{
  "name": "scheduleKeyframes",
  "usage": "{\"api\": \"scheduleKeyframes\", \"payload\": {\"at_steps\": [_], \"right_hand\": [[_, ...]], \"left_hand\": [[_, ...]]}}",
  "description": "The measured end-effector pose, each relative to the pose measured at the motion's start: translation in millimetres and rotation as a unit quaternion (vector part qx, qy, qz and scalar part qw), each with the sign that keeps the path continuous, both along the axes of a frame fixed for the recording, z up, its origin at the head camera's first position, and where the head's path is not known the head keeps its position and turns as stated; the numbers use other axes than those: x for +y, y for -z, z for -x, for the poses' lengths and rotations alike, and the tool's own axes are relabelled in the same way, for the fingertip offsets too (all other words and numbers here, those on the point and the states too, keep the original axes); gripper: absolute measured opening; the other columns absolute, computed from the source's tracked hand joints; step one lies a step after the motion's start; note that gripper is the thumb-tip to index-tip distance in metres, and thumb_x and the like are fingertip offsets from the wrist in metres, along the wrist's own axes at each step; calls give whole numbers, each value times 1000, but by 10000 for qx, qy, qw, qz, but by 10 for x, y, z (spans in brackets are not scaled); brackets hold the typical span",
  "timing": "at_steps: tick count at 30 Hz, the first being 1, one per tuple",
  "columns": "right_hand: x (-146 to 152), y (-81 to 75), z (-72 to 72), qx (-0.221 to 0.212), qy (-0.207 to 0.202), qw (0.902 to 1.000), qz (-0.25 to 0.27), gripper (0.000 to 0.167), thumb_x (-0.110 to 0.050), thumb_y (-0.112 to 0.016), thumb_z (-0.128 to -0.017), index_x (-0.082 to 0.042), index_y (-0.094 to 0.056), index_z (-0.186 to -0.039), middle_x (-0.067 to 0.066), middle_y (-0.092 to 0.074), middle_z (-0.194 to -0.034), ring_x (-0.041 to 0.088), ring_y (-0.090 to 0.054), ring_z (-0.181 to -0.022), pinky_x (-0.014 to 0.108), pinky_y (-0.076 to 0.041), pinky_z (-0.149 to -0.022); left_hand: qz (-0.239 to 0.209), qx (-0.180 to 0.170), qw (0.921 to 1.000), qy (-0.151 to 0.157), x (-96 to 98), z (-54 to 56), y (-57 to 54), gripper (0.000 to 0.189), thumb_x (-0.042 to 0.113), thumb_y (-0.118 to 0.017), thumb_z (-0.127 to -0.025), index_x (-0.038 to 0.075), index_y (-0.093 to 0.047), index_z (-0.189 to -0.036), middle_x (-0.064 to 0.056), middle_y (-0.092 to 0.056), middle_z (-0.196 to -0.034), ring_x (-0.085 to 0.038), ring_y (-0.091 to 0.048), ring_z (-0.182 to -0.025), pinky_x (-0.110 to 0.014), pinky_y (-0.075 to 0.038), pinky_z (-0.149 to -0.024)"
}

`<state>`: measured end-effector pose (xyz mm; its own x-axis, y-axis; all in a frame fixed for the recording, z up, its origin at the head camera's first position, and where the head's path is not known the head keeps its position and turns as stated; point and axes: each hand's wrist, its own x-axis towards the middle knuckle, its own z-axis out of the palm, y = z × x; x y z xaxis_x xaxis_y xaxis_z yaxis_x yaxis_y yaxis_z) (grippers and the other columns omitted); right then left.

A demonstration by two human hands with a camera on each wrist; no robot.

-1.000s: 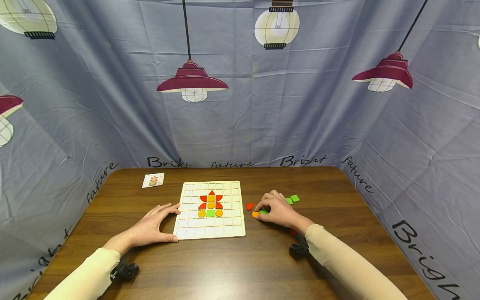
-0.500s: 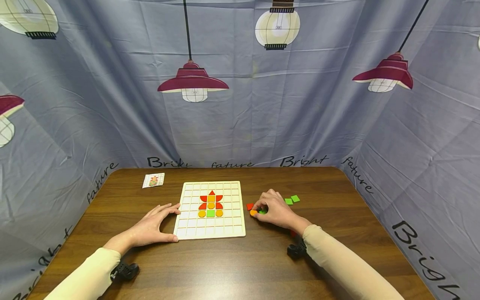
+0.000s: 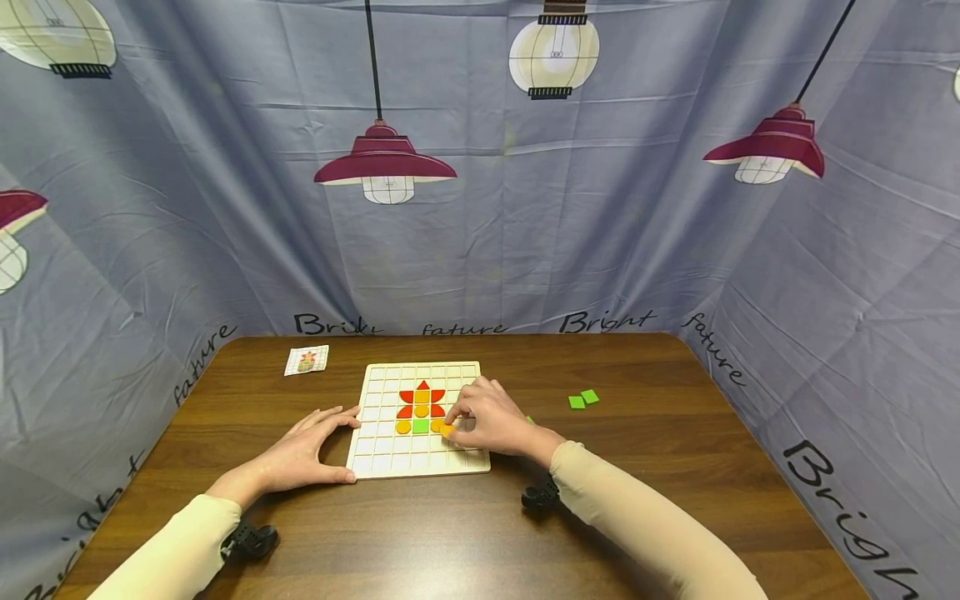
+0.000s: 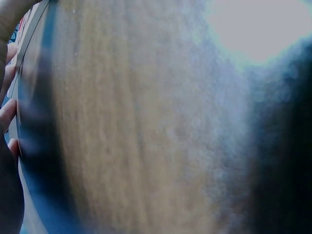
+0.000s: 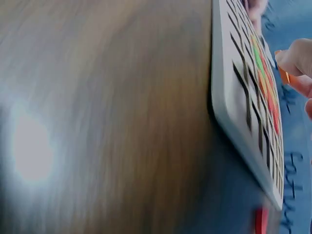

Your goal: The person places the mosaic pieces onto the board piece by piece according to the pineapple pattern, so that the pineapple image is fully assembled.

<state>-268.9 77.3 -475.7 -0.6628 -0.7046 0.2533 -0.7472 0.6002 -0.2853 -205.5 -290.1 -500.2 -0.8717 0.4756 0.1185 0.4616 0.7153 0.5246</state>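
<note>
My right hand (image 3: 495, 423) pinches an orange disc (image 3: 447, 431) between thumb and fingertips, over the right half of the white grid board (image 3: 378, 458). The right wrist view has the orange disc (image 5: 283, 74) edge-on, above the board's surface. On the board a figure is laid out in red, orange and green tiles, including a green square (image 3: 421, 426) between two orange discs; the held one overlaps the right one in the head view. My left hand (image 3: 296, 460) rests against the board's left edge, fingertips at its side and thumb near the front corner.
Two green squares (image 3: 576, 402) lie on the wooden table (image 3: 420, 533) to the right. A bit of another green piece (image 3: 530, 420) peeks out behind my right wrist. A small picture card (image 3: 306, 361) lies at the back left. A printed curtain (image 3: 480, 250) hangs behind.
My right hand has carried the orange disc left from beside the loose pieces to over the board. My left hand and the board have stayed put.
</note>
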Motion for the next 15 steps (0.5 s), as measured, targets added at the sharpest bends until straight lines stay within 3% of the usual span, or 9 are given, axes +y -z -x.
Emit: {"api": "scheduleKeyframes", "payload": {"at_steps": [9, 15], "right_hand": [[-409, 124, -58, 441, -267, 9981, -333, 15, -44, -80, -83, -32, -79, -91, -18, -49, -79, 7, -38, -81, 25, -32, -72], [-484, 145, -70, 250, -171, 9991, -311, 15, -44, -79, -84, -32, -81, -93, -18, -47, -77, 8, -35, -80, 26, -32, -75]], "left_hand": [[54, -92, 9999, -48, -9, 6, 10, 79, 63, -82, -76, 20, -58, -137, -5, -42, -160, -41, -32, -146, -69, -21, -115], [53, -103, 9999, -65, -4, 5, 8, 78, 63, -82, -76, 21, -58, -136, -5, -42, -160, -43, -32, -146, -71, -21, -114]]}}
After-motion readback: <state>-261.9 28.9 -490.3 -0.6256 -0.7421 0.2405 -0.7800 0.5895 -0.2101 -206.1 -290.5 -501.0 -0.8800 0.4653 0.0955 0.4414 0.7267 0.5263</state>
